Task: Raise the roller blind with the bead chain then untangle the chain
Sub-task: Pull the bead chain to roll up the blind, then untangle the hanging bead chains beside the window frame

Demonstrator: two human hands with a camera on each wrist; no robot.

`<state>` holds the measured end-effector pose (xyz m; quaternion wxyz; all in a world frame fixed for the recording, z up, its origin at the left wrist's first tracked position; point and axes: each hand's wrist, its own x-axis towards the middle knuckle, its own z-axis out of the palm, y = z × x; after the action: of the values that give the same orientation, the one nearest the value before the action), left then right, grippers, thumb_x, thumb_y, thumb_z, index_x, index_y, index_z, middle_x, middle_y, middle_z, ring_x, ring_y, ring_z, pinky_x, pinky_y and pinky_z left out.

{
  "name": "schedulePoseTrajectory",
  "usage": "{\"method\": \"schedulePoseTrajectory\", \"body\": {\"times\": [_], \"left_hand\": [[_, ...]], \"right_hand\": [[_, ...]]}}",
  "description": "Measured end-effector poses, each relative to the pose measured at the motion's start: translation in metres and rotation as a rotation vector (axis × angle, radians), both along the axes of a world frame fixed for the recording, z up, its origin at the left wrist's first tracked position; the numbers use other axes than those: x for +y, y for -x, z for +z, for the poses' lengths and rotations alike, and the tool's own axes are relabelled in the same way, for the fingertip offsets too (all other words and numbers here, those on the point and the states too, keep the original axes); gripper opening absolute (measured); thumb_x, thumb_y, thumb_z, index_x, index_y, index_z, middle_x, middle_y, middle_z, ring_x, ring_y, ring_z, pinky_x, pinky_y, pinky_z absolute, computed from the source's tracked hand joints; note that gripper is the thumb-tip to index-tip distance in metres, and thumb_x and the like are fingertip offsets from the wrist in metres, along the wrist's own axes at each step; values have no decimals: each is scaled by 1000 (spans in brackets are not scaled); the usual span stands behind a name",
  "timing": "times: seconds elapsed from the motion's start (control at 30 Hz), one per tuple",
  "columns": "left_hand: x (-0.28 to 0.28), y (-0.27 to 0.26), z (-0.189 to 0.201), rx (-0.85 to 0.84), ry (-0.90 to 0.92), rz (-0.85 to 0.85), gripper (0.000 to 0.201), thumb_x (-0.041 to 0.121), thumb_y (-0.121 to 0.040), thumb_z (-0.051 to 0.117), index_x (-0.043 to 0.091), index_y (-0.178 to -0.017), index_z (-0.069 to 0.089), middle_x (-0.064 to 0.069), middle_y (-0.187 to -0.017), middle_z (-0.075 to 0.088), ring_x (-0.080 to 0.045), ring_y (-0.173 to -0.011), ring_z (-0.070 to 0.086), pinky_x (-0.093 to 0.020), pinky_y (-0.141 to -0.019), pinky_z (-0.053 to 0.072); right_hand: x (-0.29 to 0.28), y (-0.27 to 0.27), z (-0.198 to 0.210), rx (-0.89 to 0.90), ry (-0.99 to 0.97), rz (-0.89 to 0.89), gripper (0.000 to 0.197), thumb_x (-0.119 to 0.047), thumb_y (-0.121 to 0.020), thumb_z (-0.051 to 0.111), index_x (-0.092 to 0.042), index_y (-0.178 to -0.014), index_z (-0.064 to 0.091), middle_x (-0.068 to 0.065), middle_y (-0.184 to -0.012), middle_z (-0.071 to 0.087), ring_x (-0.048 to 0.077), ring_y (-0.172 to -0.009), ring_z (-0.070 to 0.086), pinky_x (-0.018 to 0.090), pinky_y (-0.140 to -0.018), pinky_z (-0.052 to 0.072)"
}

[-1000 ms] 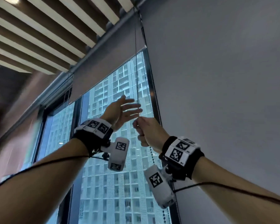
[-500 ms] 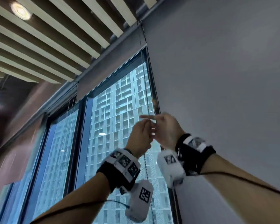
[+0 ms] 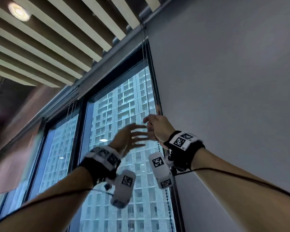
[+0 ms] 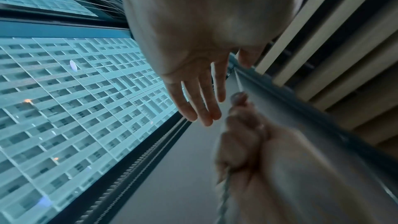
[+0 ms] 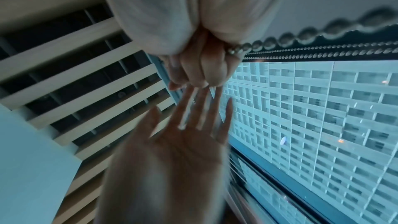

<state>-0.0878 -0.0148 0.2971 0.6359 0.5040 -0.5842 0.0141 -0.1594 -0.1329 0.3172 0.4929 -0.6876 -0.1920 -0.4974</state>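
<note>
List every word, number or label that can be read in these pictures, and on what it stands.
None: no words or numbers show.
Wrist bands and wrist cameras: only black-and-white square code markers, no letters.
Building outside: no legible signs.

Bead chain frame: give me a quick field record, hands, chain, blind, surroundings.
right hand: fingers curled round the bead chain, held up by the window's right edge
left hand: fingers straight and spread, holding nothing, just beside the right hand
bead chain: runs up to the top corner and hangs below the fist
blind: rolled up near the top
window: glass uncovered, tower block outside
</note>
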Motion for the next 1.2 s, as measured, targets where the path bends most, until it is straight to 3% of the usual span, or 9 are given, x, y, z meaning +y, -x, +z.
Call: {"method": "schedulePoseTrajectory", "body": {"times": [0.23, 0.4, 0.5, 0.67, 0.77, 0.83, 0.9, 1.0, 1.2], "left_hand": [[-1, 40, 44, -41, 137, 29, 34, 16, -95, 46, -4, -122, 50, -21, -119, 61, -36, -110, 60, -40, -96, 48], [-12, 44, 42, -106, 152, 149, 30, 9, -90, 56, -4, -117, 56, -22, -112, 64, -26, -89, 58, -35, -87, 51], [-18, 34, 27, -120, 92, 167, 28, 7, -90, 55, -4, -115, 59, -17, -96, 65, -22, -81, 62, -25, -68, 53], [-33, 12, -24, -21, 25, 79, 22, 3, -94, 43, -4, -108, 58, -11, -77, 60, -36, -95, 65, -37, -86, 55], [-43, -2, -54, 37, 22, 68, 19, 4, -93, 45, -4, -102, 60, -12, -73, 57, -41, -91, 63, -48, -88, 54], [-48, -15, -69, 92, 43, 57, 18, 6, -93, 46, -3, -100, 60, -11, -71, 55, -37, -81, 66, -46, -80, 57], [-51, -28, -84, 129, 48, 63, 19, 8, -94, 46, -2, -99, 60, -8, -66, 52, -24, -60, 64, -36, -64, 60], [-52, -50, -104, 28, 23, 193, 24, 13, -96, 43, 0, -97, 63, -2, -58, 44, -10, -38, 40, -22, -39, 38], [-45, -90, -119, -175, 42, 444, 29, 19, -97, 40, 9, -91, 66, 1, -49, 38, -11, -37, 24, -20, -40, 22]], "right_hand": [[7, 9, -8, -47, 8, 93, 38, -21, -104, 30, -11, -73, 48, -4, -45, 35, 3, -29, 27, 13, -34, 22], [8, 8, -13, -7, 36, 22, 38, -20, -103, 28, -10, -73, 49, 0, -52, 40, 6, -33, 31, 19, -38, 26], [-5, 6, -33, 123, 86, 29, 33, -19, -102, 35, -5, -82, 58, 8, -63, 54, 14, -45, 46, 24, -46, 39], [-51, -10, -87, 299, 79, -133, 39, -37, -94, 56, 0, -100, 65, 3, -85, 68, 17, -73, 60, 28, -68, 47], [-70, -23, -108, 315, 57, -221, 24, -30, -88, 62, -10, -101, 66, -2, -86, 64, 17, -81, 56, 33, -76, 46], [-72, -26, -118, 317, 31, -225, 20, -24, -80, 61, -17, -98, 66, -2, -81, 61, 16, -81, 53, 31, -74, 44], [-75, -30, -124, 245, -62, -266, 40, -23, -64, 56, -15, -101, 68, -2, -80, 60, 17, -82, 53, 29, -72, 42], [-90, -38, -134, 207, -170, -461, 42, -13, -73, 57, -7, -113, 65, 5, -96, 67, 20, -90, 56, 26, -70, 40], [-107, -56, -155, 313, -136, -687, 50, -7, -82, 56, -7, -132, 54, 10, -127, 61, 22, -105, 55, 27, -84, 39]]}}
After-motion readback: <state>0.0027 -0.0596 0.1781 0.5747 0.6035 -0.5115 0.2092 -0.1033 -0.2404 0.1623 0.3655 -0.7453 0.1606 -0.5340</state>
